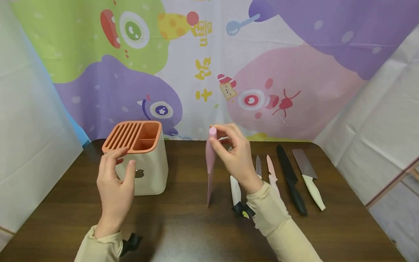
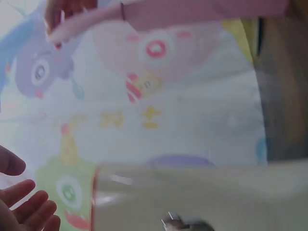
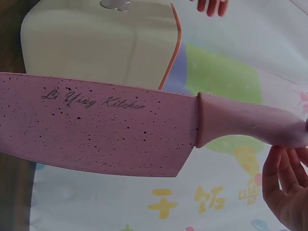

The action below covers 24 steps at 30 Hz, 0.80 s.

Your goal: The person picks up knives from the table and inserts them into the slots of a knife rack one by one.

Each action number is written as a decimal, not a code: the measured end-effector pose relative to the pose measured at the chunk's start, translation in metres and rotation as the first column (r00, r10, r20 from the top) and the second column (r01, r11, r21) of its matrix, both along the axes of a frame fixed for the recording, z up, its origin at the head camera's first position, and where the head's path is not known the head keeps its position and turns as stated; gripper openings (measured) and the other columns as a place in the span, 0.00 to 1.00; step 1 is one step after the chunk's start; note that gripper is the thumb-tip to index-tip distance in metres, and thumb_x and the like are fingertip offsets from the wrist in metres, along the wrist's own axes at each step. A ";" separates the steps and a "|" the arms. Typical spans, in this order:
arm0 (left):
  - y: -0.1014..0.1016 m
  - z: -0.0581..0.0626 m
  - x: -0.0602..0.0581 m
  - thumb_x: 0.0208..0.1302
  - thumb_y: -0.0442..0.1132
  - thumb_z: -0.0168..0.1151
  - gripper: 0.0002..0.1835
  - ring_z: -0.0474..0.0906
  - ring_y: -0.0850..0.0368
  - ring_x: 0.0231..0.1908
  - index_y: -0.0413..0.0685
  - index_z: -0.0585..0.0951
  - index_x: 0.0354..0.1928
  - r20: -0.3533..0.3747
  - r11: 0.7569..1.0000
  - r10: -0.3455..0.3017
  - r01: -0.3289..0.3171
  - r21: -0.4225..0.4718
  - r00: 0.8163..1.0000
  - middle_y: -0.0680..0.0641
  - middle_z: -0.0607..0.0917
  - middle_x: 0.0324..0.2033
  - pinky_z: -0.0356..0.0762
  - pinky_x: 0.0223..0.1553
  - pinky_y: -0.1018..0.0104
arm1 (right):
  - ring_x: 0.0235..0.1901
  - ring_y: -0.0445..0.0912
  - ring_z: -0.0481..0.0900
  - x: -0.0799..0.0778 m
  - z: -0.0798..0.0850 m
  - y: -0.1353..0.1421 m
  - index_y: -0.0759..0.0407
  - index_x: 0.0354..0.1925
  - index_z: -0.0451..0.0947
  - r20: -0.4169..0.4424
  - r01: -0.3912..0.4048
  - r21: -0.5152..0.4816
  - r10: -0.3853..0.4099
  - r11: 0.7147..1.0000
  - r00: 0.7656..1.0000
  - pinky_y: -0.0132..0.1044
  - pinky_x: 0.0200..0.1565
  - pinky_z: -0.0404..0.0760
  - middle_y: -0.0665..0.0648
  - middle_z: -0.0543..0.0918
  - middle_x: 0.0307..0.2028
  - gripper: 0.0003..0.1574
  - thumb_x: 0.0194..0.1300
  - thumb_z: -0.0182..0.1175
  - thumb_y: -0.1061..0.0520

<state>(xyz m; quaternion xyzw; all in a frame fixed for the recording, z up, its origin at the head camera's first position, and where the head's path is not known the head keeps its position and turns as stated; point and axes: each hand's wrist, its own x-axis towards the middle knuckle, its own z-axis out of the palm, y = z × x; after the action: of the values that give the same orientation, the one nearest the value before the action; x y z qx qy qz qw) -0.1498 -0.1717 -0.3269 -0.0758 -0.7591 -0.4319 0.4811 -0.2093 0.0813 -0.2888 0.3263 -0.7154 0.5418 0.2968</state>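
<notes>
A pink speckled kitchen knife point(image 3: 101, 127) hangs upright, blade down, above the table. My right hand point(image 1: 234, 151) pinches it near the end of its pink handle point(image 3: 250, 118). In the head view the blade is seen edge-on. My left hand point(image 1: 114, 185), fingers parted and holding nothing, is in front of a cream knife block point(image 1: 154, 178). Its orange top point(image 1: 148, 125) has a row of long slots on the left and two square compartments on the right. Whether the left fingertips touch the block I cannot tell.
To the right lie a white-handled knife point(image 1: 235, 191), a small grey-bladed knife point(image 1: 258, 165), a pink paring knife point(image 1: 271, 169), a black knife point(image 1: 291, 182) and a cleaver with a cream handle point(image 1: 312, 189). Behind the table point(image 1: 186, 225) hangs a cartoon curtain point(image 1: 196, 109).
</notes>
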 end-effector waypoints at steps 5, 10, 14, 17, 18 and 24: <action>0.018 0.005 -0.003 0.56 0.24 0.56 0.15 0.71 0.56 0.43 0.36 0.77 0.47 0.012 0.993 -0.112 0.112 -0.028 0.994 0.40 0.78 0.42 0.65 0.47 0.72 | 0.37 0.43 0.76 0.002 0.001 0.000 0.63 0.48 0.76 0.018 -0.015 -0.012 0.015 1.000 1.000 0.35 0.36 0.79 0.57 0.77 0.37 0.17 0.58 0.60 0.63; 0.035 -0.005 -0.010 0.59 0.27 0.56 0.11 0.72 0.58 0.43 0.40 0.79 0.45 0.087 0.976 -0.207 0.211 -0.045 0.974 0.45 0.81 0.41 0.67 0.45 0.71 | 0.37 0.44 0.76 0.004 0.001 0.000 0.64 0.50 0.73 0.056 -0.028 -0.043 0.031 0.999 0.998 0.34 0.36 0.78 0.59 0.77 0.38 0.20 0.58 0.60 0.64; 0.051 -0.004 -0.015 0.61 0.31 0.56 0.10 0.73 0.58 0.42 0.43 0.79 0.44 0.121 0.956 -0.287 0.292 -0.025 0.950 0.47 0.81 0.41 0.68 0.45 0.68 | 0.38 0.45 0.75 0.006 0.001 0.000 0.65 0.49 0.73 0.054 -0.033 -0.055 0.036 0.998 0.998 0.35 0.37 0.79 0.59 0.77 0.38 0.18 0.58 0.59 0.65; 0.061 0.000 -0.019 0.61 0.33 0.57 0.10 0.74 0.58 0.40 0.45 0.79 0.45 0.147 0.939 -0.340 0.344 -0.005 0.929 0.49 0.82 0.40 0.70 0.44 0.66 | 0.37 0.45 0.76 0.006 0.000 0.000 0.66 0.48 0.73 0.043 -0.031 -0.059 0.034 0.998 0.998 0.36 0.37 0.79 0.59 0.77 0.37 0.18 0.57 0.60 0.65; 0.064 0.001 -0.020 0.61 0.33 0.57 0.10 0.74 0.59 0.40 0.46 0.79 0.45 0.157 0.933 -0.356 0.359 0.005 0.921 0.50 0.82 0.40 0.70 0.44 0.66 | 0.37 0.45 0.76 0.006 0.000 0.000 0.66 0.48 0.74 0.039 -0.030 -0.060 0.032 0.998 0.999 0.36 0.37 0.79 0.59 0.77 0.37 0.18 0.57 0.60 0.65; 0.081 0.006 -0.025 0.60 0.35 0.59 0.13 0.76 0.61 0.43 0.49 0.78 0.48 0.198 0.895 -0.442 0.444 0.040 0.875 0.50 0.81 0.41 0.73 0.47 0.64 | 0.37 0.44 0.76 0.008 0.000 0.000 0.64 0.47 0.76 0.010 0.011 -0.042 -0.011 0.999 1.000 0.33 0.36 0.77 0.56 0.77 0.37 0.17 0.57 0.61 0.64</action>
<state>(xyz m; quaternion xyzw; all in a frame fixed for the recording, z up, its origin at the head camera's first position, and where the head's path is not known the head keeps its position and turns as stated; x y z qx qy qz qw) -0.1746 -0.0909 -0.3205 -0.2049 -0.7677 -0.5335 0.2899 -0.2016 0.0813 -0.2885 0.3134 -0.7072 0.5566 0.3031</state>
